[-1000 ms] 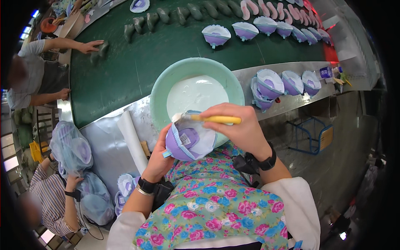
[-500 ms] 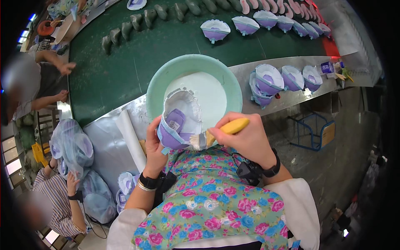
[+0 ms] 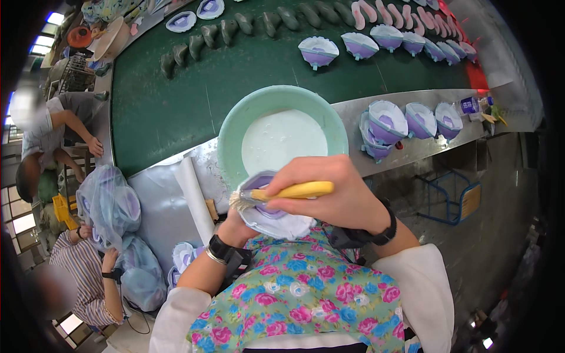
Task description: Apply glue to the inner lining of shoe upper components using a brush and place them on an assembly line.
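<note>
My right hand (image 3: 335, 203) is closed round the yellow handle (image 3: 309, 189) of a flat paintbrush. Its pale bristles (image 3: 240, 202) touch the edge of a purple-and-white shoe upper (image 3: 273, 222), at the side nearest my left hand. That upper is tilted, its opening facing me, and part of it is covered by my right hand. From below, my left hand (image 3: 234, 229) holds the upper, with most of its fingers hidden. Just beyond them stands a light green basin (image 3: 232, 138) of white liquid (image 3: 282, 138).
Similar uppers (image 3: 421, 120) stand along the metal bench at right. Farther off, the green conveyor belt (image 3: 176, 112) carries dark shoe lasts (image 3: 229, 30), pink insoles (image 3: 395, 16) and more uppers. Left are a white roll (image 3: 196, 197), plastic-bagged uppers (image 3: 109, 200) and two co-workers. A blue-framed stool (image 3: 450, 197) stands right.
The upper has been turned and brought lower, nearer to me. My right hand has moved left with the brush, whose bristles now point left. The co-worker at upper left has shifted.
</note>
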A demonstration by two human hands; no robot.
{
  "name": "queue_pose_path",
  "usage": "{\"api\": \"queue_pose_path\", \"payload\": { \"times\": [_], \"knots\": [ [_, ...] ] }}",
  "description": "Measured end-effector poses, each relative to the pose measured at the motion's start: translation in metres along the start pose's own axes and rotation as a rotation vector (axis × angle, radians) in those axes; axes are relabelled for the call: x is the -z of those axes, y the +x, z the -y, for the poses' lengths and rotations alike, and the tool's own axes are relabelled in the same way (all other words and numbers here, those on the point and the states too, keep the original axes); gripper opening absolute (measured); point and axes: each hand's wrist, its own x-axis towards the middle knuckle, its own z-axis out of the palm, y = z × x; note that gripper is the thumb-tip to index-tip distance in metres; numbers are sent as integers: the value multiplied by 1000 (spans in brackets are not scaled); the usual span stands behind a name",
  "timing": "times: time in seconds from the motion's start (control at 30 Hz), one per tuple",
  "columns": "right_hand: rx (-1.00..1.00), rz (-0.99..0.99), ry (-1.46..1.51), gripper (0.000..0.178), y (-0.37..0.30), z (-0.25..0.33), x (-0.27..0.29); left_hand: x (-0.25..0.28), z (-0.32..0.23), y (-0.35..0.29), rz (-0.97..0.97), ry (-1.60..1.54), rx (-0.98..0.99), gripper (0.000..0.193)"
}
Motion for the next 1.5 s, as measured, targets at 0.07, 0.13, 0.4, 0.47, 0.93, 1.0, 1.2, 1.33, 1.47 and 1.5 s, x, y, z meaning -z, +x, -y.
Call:
{"api": "queue_pose_path", "payload": {
  "times": [0.07, 0.13, 0.4, 0.47, 0.93, 1.0, 1.2, 1.33, 1.47, 1.5],
  "knots": [
    [-21, 24, 18, 10, 4, -9, 5, -2, 7, 7, -93, -110, 66, 39],
    [-105, -57, -58, 8, -2, -27, 19, 25, 14, 19, 135, -312, 410, 28],
    [-540, -509, -7, 12, -52, -37, 70, 11, -90, 72, -139, -31, -49, 21],
    [-503, -730, 66, 12, -49, -33, 79, 17, -125, 118, -73, 100, -236, 32],
    [-546, -718, 76, 10, -27, -49, 70, 106, -160, 356, -204, 1183, 177, 43],
    [-549, -749, 30, 9, -24, -49, 69, 109, -156, 312, -121, 1442, 223, 43],
    [-378, -647, -178, 8, -2, -29, 47, 186, -194, 10, -534, 1418, -220, 44],
    [-276, -456, -186, 24, 12, -36, 44, 287, -111, -213, -1073, 1317, -62, 55],
    [-86, -406, -172, 32, 30, -32, 10, 273, -10, -274, -1138, 1024, 216, 63],
    [-62, -375, -162, 34, 35, -27, 4, 278, 18, -276, -1278, 1067, 207, 63]
  ]
}}
